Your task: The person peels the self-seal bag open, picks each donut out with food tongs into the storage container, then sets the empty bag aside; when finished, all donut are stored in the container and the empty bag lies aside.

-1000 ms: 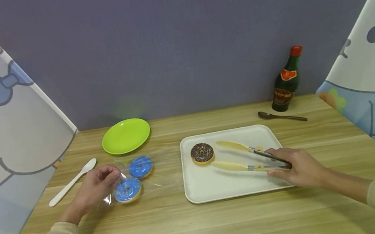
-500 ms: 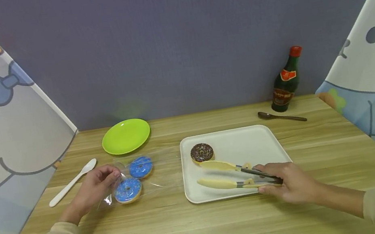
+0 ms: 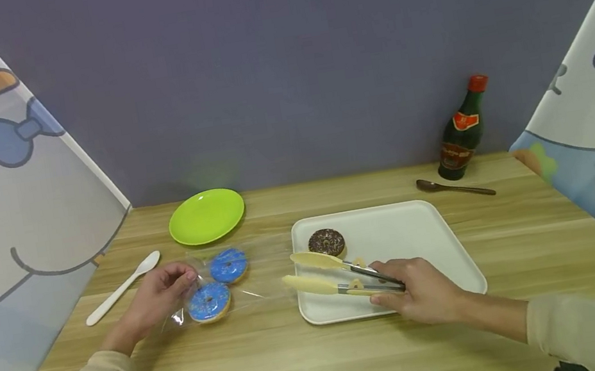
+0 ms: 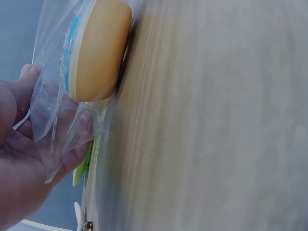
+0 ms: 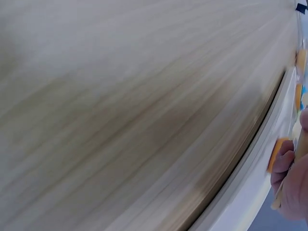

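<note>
In the head view my left hand [image 3: 159, 299] pinches the edge of a clear plastic bag [image 3: 267, 286]. Inside the bag lie two blue-iced doughnuts [image 3: 209, 302], and the left wrist view shows one doughnut [image 4: 98, 50] side-on through the film. My right hand [image 3: 428, 294] grips a pair of tongs [image 3: 313, 283] with cream-coloured tips and metal arms. The tongs' tips are spread, hold nothing and reach past the left rim of a white tray [image 3: 403, 227], pointing toward the bag. A chocolate-iced doughnut [image 3: 327, 242] sits at the tray's upper left, just behind the tongs.
A green plate [image 3: 206, 217] is at the back left, with a white spoon [image 3: 122, 290] left of my left hand. At the back right stand a dark bottle [image 3: 460, 134] with a red cap and a dark brown spoon [image 3: 454, 187]. A grey wall rises behind the table.
My right hand has carried the tongs left and toward me across the tray, from beside the chocolate doughnut to beyond the tray's left rim. The left hand stays at the bag.
</note>
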`<state>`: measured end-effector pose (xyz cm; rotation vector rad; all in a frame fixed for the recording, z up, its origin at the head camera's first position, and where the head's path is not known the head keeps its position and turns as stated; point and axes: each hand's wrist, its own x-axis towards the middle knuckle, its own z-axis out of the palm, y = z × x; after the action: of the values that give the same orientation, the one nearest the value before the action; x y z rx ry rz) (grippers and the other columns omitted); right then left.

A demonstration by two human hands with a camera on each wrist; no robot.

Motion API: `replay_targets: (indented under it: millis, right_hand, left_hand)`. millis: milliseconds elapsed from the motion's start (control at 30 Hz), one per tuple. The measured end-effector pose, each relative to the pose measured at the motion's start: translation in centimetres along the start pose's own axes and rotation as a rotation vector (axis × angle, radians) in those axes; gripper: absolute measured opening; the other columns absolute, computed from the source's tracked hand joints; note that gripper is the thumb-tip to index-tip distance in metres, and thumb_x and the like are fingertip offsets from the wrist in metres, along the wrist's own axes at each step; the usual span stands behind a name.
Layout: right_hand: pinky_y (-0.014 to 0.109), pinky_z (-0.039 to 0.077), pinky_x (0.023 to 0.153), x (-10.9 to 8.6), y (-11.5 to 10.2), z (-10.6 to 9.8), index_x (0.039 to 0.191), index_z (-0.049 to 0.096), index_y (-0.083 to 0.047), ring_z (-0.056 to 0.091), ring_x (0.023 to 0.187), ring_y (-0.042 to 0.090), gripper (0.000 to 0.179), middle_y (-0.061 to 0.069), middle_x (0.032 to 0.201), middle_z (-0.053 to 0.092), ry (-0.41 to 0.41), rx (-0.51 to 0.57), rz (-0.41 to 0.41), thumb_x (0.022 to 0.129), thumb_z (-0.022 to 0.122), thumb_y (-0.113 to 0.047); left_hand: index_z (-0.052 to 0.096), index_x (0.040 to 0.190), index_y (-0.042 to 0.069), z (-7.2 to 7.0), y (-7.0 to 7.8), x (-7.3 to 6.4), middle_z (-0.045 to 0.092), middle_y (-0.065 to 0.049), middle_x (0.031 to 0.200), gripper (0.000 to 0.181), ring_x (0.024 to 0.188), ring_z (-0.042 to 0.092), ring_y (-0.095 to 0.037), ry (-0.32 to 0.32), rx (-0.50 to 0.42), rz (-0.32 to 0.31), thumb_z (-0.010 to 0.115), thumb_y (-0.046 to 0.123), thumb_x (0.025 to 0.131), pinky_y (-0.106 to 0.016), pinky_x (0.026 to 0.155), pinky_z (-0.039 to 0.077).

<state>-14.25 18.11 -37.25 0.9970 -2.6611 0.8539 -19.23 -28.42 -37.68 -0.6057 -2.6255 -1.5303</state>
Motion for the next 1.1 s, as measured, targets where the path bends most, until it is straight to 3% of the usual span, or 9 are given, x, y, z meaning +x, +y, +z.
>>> replay_targets:
  millis: [367,667,1100]
  right_hand:
    - [0.035,0.049,0.073,3.4,-2.1,1.8,0.122,0.06,0.002,0.063,0.091,0.018,0.053,0.009,0.107,0.066,-0.032,-0.045,0.053,0.086,0.07,-0.035]
    - [0.042,0.051,0.077,6.2,-2.8,2.8,0.12,0.06,0.006,0.062,0.098,0.028,0.058,0.015,0.11,0.065,-0.041,-0.086,0.078,0.081,0.074,-0.035]
    - [0.04,0.05,0.07,7.4,-3.2,4.5,0.123,0.058,0.001,0.061,0.094,0.024,0.06,0.011,0.111,0.064,-0.088,-0.102,0.112,0.081,0.073,-0.039]
  left_hand:
    - [0.061,0.091,-0.006,-0.1,0.2,-0.1,0.058,-0.009,0.078,0.015,0.068,0.052,-0.01,0.002,0.022,0.005,0.053,0.006,0.097,-0.024,0.056,0.045]
    - [0.06,0.091,-0.006,0.1,0.1,0.1,0.057,-0.011,0.077,0.016,0.067,0.053,-0.012,-0.008,-0.011,0.007,0.052,0.006,0.098,-0.024,0.055,0.045]
    - [0.06,0.094,-0.006,0.2,0.0,0.3,0.058,-0.012,0.083,0.016,0.072,0.053,-0.012,-0.007,0.011,-0.04,0.053,0.007,0.098,-0.024,0.061,0.046]
